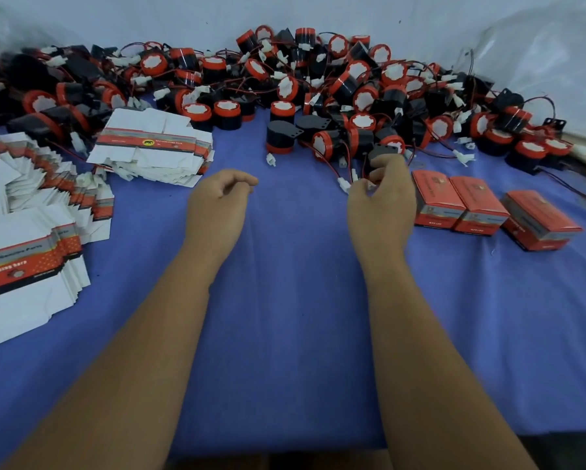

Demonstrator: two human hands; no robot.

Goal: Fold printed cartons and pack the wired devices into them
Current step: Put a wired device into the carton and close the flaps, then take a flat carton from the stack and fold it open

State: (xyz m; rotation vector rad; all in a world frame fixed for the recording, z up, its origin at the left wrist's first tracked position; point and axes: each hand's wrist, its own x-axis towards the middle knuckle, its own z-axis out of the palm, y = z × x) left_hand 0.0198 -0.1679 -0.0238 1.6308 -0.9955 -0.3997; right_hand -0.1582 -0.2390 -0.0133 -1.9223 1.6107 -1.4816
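cloth: a blue-violet sheet (285,300) covers the whole work surface — lightly creased, with faint folds running away from the viewer down its middle.
cloth edge: the near hem ends at the bottom of the view, where a brownish strip (285,463) shows beneath it.
wall: a pale grey-white backdrop (183,18) rises behind the far side of the cloth, marked with a few small dark specks.
plastic: clear crumpled sheeting (539,62) is bunched at the far right — glossy, against the wall.
corner: a dark patch (569,451) lies at the bottom right, off the cloth.
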